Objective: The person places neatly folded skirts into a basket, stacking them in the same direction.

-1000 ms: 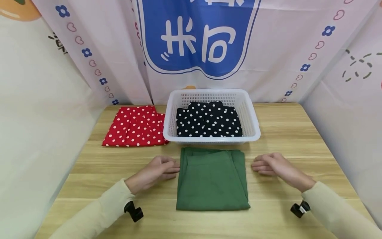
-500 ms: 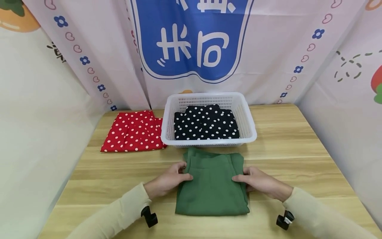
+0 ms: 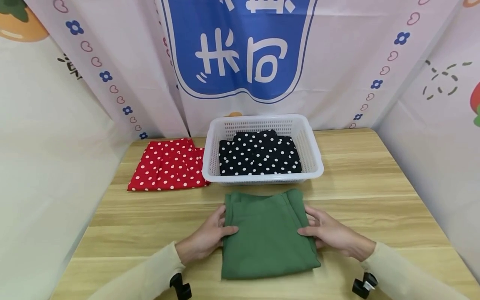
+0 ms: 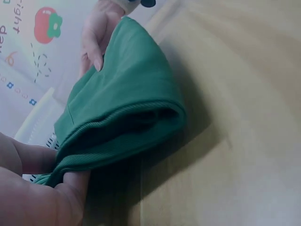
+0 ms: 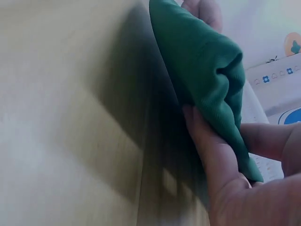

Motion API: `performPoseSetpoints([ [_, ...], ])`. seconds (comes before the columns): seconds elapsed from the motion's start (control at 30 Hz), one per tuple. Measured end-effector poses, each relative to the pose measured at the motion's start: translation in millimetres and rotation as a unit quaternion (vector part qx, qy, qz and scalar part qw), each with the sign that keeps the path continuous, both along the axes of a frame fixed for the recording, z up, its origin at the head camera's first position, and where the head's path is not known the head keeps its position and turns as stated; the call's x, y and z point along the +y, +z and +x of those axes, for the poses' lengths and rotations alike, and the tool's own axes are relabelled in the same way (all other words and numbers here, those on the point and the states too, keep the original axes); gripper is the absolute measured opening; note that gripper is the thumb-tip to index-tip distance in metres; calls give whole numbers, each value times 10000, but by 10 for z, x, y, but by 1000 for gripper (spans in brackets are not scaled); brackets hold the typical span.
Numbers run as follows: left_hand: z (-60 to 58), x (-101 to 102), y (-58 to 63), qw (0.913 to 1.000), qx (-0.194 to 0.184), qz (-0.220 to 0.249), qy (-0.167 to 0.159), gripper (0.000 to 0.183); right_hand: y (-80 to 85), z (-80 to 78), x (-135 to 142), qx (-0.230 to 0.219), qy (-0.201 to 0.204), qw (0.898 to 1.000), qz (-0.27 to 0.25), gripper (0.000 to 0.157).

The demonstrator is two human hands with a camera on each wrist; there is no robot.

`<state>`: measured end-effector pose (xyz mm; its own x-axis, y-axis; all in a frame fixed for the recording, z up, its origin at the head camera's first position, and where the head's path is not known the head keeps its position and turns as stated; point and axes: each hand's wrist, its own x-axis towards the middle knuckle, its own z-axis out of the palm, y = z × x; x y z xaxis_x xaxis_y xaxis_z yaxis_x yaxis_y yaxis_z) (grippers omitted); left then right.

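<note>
A folded green garment [image 3: 268,233] is held between both hands, in front of the basket. My left hand [image 3: 204,239] grips its left edge, thumb on top and fingers beneath. On the opposite edge, my right hand [image 3: 333,233] has the same hold. The left wrist view shows the garment's open folded layers [image 4: 127,122] at this side, raised over the table with a shadow below. From the right wrist, bunched folds of the garment [image 5: 202,66] show between thumb and fingers.
A white plastic basket [image 3: 262,179] stands at the back, holding a folded black polka-dot garment [image 3: 258,154]. Left of it lies a folded red polka-dot garment [image 3: 166,166]. The wooden table [image 3: 375,200] meets printed curtains [image 3: 337,83] at the back and sides.
Both hands came in from beside the garment, took hold of its side edges, and raised it off the table. The basket and red garment stayed put.
</note>
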<state>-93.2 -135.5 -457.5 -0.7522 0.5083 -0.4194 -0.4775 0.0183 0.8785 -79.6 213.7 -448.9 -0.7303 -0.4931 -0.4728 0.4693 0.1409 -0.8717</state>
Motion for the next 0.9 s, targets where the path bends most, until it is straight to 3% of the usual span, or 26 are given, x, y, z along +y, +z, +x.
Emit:
performPoseSetpoints([
  [0.27,213,-105,271,9997,103,210,89,71,252,127,53,-94,305,9976,-618,91],
  [0.47,225,-152,594,9983,548,135,116,69,538,120,54,264,362,9978,-496,87],
  [0.7,-10,-175,831,9936,953,429,439,75,747,-139,-4,768,102,9946,-696,80],
  [0.9,-440,-169,836,9894,1106,397,848,70,775,-511,-100,903,-489,9931,-568,85],
])
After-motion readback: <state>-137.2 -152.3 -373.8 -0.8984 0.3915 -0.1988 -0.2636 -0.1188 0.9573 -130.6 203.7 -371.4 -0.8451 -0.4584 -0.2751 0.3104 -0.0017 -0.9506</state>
